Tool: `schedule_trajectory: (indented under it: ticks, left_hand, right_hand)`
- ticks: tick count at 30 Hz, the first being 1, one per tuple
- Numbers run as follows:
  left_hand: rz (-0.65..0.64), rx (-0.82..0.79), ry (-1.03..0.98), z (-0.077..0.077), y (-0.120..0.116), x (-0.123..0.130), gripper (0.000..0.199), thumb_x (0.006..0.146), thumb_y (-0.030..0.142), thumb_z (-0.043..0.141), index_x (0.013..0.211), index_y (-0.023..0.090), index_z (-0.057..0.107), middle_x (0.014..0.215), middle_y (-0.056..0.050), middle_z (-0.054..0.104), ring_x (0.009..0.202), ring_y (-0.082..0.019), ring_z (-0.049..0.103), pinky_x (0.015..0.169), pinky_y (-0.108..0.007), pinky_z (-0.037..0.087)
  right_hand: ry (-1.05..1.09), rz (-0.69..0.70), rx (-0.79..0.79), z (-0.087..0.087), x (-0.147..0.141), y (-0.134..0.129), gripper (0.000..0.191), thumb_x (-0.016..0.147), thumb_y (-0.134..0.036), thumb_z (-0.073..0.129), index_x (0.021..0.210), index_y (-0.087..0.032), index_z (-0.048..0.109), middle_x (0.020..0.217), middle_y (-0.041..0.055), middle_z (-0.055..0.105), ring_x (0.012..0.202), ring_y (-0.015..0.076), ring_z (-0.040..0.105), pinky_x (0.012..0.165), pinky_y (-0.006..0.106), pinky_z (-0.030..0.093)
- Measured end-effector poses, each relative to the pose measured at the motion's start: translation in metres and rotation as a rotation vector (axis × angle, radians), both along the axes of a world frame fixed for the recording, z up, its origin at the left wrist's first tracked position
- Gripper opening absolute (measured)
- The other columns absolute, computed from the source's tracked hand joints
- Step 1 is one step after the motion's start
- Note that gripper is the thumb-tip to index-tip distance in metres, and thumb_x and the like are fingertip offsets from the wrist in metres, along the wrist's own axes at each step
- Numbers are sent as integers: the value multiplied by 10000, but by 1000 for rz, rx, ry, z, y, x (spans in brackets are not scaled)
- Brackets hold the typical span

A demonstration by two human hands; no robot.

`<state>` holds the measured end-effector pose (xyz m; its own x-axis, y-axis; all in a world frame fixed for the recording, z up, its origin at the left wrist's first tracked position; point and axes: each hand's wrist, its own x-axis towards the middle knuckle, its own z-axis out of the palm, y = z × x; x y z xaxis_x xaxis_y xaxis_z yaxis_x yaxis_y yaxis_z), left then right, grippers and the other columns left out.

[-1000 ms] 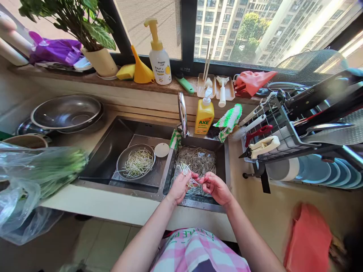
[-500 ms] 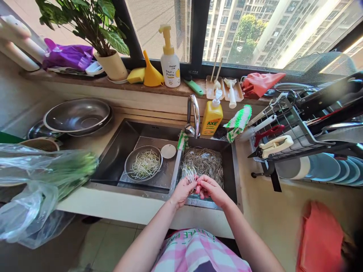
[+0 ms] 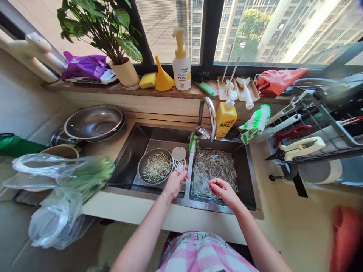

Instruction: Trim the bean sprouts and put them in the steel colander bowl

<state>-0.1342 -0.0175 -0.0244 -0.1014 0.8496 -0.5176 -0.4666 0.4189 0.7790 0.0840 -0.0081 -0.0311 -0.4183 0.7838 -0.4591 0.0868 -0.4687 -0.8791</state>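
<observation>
My left hand (image 3: 174, 184) is closed around a small bunch of pale bean sprouts (image 3: 180, 165), over the left basin just right of a round metal bowl. That bowl (image 3: 140, 174) holds a heap of whitish sprouts (image 3: 157, 167). Over the front of the right basin, my right hand (image 3: 223, 191) has its thumb and fingers pinched together; whatever they may hold is too small to make out. Beneath it, a mass of thin brownish sprouts (image 3: 214, 166) lies in water in the right basin (image 3: 244, 170).
A faucet (image 3: 210, 117) rises behind the divider, where a green-white brush (image 3: 194, 142) leans. A yellow soap bottle (image 3: 226, 118) stands behind the right basin. Dish rack (image 3: 314, 128) at right; pans (image 3: 93, 122) and bagged greens (image 3: 98, 172) at left.
My hands have come apart. The left has moved left with the sprouts, out of the right basin toward the bowl; the right stays over the right basin. The view has shifted slightly.
</observation>
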Motion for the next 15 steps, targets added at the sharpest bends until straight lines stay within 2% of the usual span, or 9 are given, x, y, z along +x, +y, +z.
schedule_trajectory:
  ticks: [1, 3, 6, 8, 11, 13, 15]
  left_hand:
    - [37, -11, 121, -5, 6, -22, 435, 611, 318, 682, 993, 140, 572, 712, -7, 594, 608, -96, 545, 628, -232, 429]
    - [42, -124, 498, -17, 18, -67, 440, 638, 351, 638, 1010, 128, 570, 693, -11, 593, 599, -104, 541, 617, -239, 429]
    - [22, -236, 668, -39, 35, -121, 459, 645, 343, 617, 1031, 106, 548, 689, -26, 599, 649, -140, 559, 629, -257, 422]
    - [-22, -327, 757, -56, 41, -143, 423, 614, 321, 639, 966, 97, 565, 693, -50, 613, 712, -185, 575, 653, -290, 424]
    - [-104, -457, 879, -77, 40, -160, 353, 514, 235, 697, 826, 108, 589, 716, -94, 632, 811, -259, 581, 702, -346, 422]
    - [-127, -507, 963, -85, 36, -164, 347, 484, 209, 696, 800, 121, 583, 762, -114, 638, 884, -299, 569, 739, -379, 412]
    - [-126, -514, 1045, -89, 33, -166, 337, 492, 212, 677, 802, 130, 572, 824, -131, 635, 964, -328, 539, 784, -402, 395]
  right_hand:
    - [-81, -25, 25, -12, 3, 1, 241, 711, -380, 562, 810, -161, 574, 643, -15, 576, 493, 93, 499, 446, 198, 333]
    - [-258, -56, 107, -39, 12, 1, 193, 687, -335, 559, 758, -158, 584, 602, -19, 564, 496, 109, 499, 480, 221, 370]
    - [-547, -44, 224, -67, 29, -3, 172, 720, -286, 493, 766, -168, 610, 638, 3, 600, 594, 153, 553, 548, 249, 411]
    - [-736, 37, 258, -74, 40, -5, 187, 745, -245, 471, 814, -177, 630, 724, 25, 636, 693, 169, 584, 618, 257, 424]
    - [-1069, 179, 273, -72, 52, -6, 283, 735, -184, 521, 1003, -202, 610, 973, 79, 627, 848, 195, 590, 695, 265, 414]
    - [-1238, 238, 285, -69, 59, -3, 337, 750, -174, 520, 1080, -217, 576, 1087, 107, 578, 906, 210, 578, 703, 269, 406]
    - [-1286, 284, 284, -70, 64, 2, 271, 801, -193, 461, 1029, -219, 605, 1064, 108, 588, 909, 212, 580, 693, 268, 401]
